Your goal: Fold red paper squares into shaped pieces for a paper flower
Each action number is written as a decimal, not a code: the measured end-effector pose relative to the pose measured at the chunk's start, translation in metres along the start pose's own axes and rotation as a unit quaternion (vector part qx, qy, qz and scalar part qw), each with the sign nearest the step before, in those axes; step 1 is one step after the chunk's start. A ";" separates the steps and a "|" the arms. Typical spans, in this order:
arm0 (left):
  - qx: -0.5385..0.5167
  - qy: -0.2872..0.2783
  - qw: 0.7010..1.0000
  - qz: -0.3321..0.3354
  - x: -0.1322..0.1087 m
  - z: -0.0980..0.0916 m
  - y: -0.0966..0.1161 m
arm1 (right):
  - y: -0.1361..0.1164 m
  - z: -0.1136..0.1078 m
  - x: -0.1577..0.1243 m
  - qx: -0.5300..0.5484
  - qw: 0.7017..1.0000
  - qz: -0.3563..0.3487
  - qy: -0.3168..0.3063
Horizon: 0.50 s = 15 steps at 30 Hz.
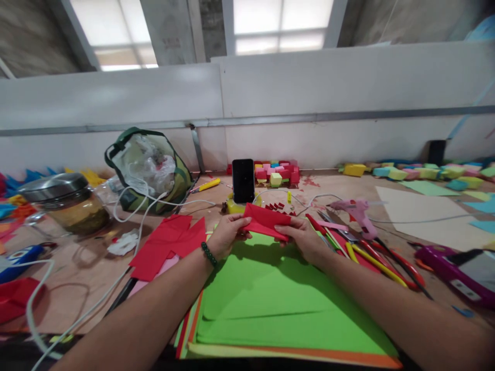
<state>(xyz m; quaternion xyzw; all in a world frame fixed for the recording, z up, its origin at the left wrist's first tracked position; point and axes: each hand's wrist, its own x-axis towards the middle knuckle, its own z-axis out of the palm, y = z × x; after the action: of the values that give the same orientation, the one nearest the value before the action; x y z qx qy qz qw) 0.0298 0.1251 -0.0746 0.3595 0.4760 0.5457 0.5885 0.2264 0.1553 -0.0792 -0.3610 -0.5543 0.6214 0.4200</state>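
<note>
A piece of folded red paper (266, 220) is held up between both hands, over the far end of a stack of green sheets (266, 293). My left hand (229, 233) pinches its left end, thumb on top. The right end is gripped by my right hand (303, 238), with the thumb on the near face. Fingers behind the paper are partly hidden. More red paper pieces (164, 242) lie left of the stack. Just beyond the held paper, a phone (243, 180) stands upright on a yellow base.
Right of the stack lie scissors (340, 229), a pink glue gun (358, 214) and red-handled pliers (402, 265). A purple tool (456, 273) is farther right. On the left are a glass jar (65, 203), a camouflage bag (154, 170) and white cables. Paper cubes (276, 172) line the wall.
</note>
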 end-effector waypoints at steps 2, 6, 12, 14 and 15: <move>-0.016 0.002 1.000 -0.009 0.000 0.000 0.000 | -0.001 0.001 -0.002 -0.007 1.000 -0.002 -0.009; -0.047 0.014 0.999 -0.020 0.001 0.001 0.002 | -0.004 0.005 -0.008 -0.050 0.996 -0.048 -0.048; -0.088 0.036 0.995 -0.017 -0.002 0.006 0.007 | 0.001 0.008 -0.011 -0.111 0.982 -0.129 -0.077; -0.099 0.035 0.994 -0.005 -0.005 0.008 0.009 | 0.004 0.008 -0.009 -0.125 0.979 -0.151 -0.062; -0.100 0.030 0.995 0.006 -0.006 0.009 0.009 | 0.006 0.008 -0.008 -0.127 0.978 -0.158 -0.053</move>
<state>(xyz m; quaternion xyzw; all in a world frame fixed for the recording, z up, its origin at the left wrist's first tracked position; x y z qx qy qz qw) 0.0360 0.1213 -0.0620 0.2849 0.4347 0.6045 0.6037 0.2218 0.1446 -0.0842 -0.2860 -0.7001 0.4896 0.4339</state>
